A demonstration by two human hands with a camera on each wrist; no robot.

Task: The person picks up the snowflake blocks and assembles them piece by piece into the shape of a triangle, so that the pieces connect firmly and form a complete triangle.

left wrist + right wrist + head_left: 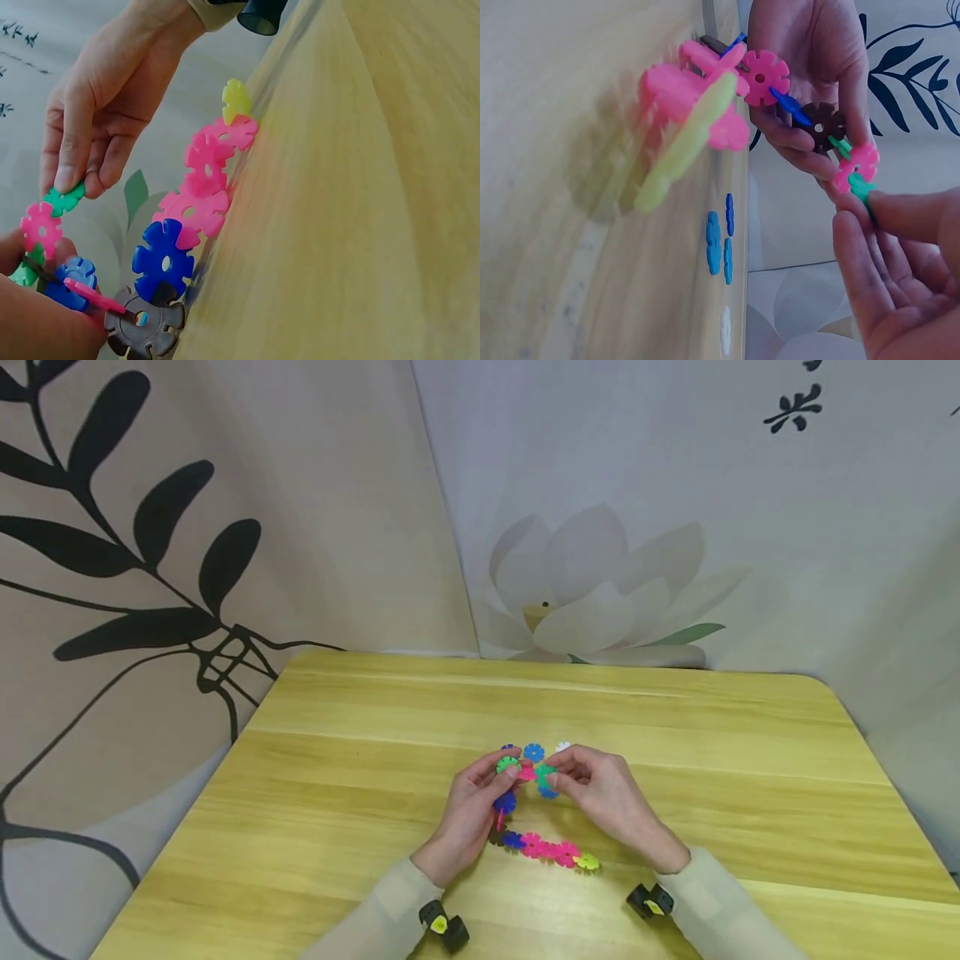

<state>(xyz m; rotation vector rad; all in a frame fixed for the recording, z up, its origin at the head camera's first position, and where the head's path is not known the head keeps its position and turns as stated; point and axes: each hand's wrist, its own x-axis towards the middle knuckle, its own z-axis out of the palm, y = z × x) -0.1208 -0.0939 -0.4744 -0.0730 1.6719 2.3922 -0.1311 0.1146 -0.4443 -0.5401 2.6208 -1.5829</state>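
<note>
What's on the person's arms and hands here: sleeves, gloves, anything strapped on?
Both hands, left hand and right hand, are bare: no gloves, and no rings or watch that I can see. Each arm wears a light beige long sleeve reaching to the wrist. A small black device with a yellow mark sits under the left wrist, and a matching one under the right. No cables visible.

This looks like a small recording corner set up in a room, not a lived-in home or a workshop. A light wooden desk (337, 793) with rounded corners stands against hanging cloth backdrops: a beige one printed with black leaves (150, 527) on the left and a pale grey one printed with a large white lotus flower (592, 585) behind and to the right. The cloths meet at a seam and hide whatever walls lie behind. Small coloured plastic toy discs (551, 850) lie on the desk.
</note>
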